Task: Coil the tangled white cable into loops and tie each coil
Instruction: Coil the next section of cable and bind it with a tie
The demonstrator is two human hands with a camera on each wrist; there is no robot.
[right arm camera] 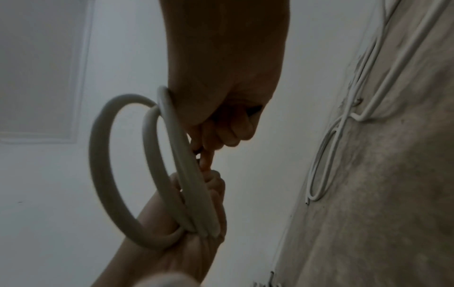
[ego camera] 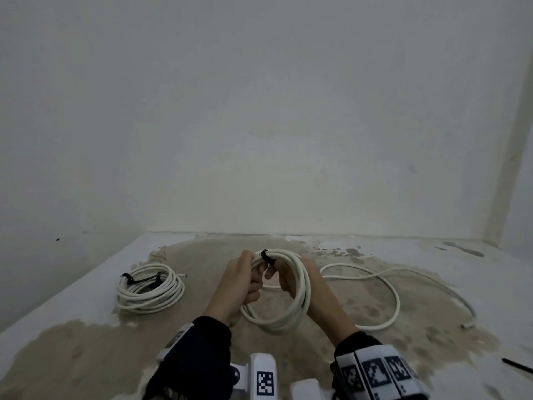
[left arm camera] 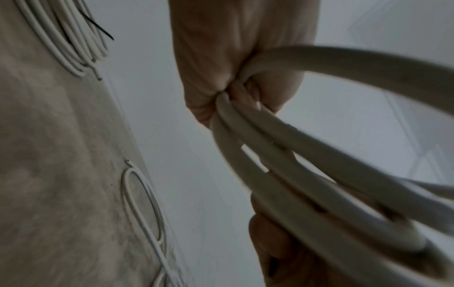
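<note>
Both hands hold a coil of white cable (ego camera: 300,301) above the middle of the table. My left hand (ego camera: 255,274) grips the bunched strands at the coil's top left; the left wrist view shows its fingers (left arm camera: 236,64) curled round them. A black tie (ego camera: 264,254) wraps the top of the coil. My right hand (ego camera: 273,269) reaches through the loop, with strands (right arm camera: 172,165) lying across its back, and its fingertips pinch the tie's end (right arm camera: 254,109). A second coil (ego camera: 150,288), bound with black ties, lies on the table to the left.
A loose length of white cable (ego camera: 383,287) sprawls on the table (ego camera: 86,356) to the right, also in the right wrist view as loose cable (right arm camera: 326,155). One spare black tie (ego camera: 516,365) lies at the right edge. A white wall rises close behind the table.
</note>
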